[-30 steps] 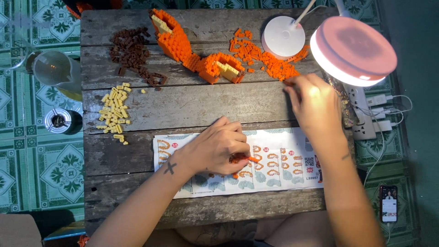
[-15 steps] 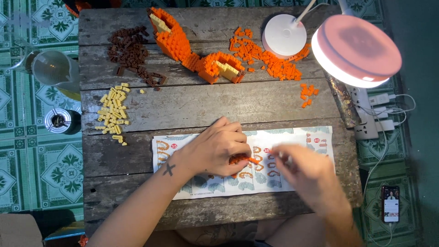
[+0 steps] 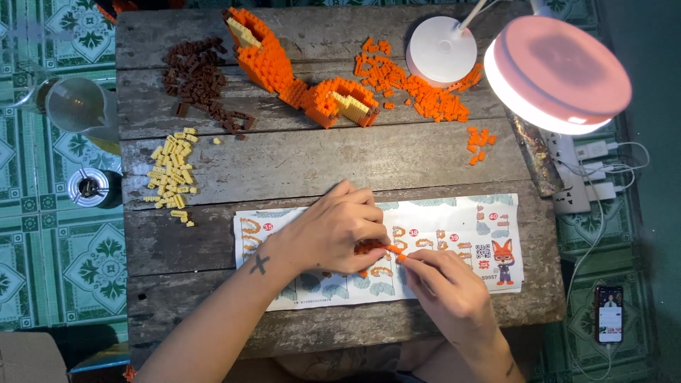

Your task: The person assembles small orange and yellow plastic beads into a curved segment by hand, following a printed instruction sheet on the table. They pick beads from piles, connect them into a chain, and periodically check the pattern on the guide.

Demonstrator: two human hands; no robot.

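Observation:
My left hand (image 3: 333, 230) rests on a printed instruction sheet (image 3: 454, 220) and pinches a small cluster of orange bricks (image 3: 372, 248). My right hand (image 3: 443, 280) meets it from the right, its fingertips holding a tiny orange brick (image 3: 399, 254) against that cluster. A partly built orange and cream brick model (image 3: 298, 71) lies at the back of the wooden table (image 3: 298, 156). Loose orange bricks (image 3: 415, 89) are scattered beside the model.
A pile of brown bricks (image 3: 202, 81) and a pile of yellow bricks (image 3: 172, 174) lie at the left. A desk lamp with a pink head (image 3: 557, 71) and white base (image 3: 441, 51) stands at the back right. A power strip (image 3: 585, 174), a phone (image 3: 608, 313), a glass jug (image 3: 74, 106) and a can (image 3: 91, 188) sit off the table.
My right hand left the loose orange bricks at the back right and came down to the sheet, joining my left hand at the small orange cluster. My left hand stayed put.

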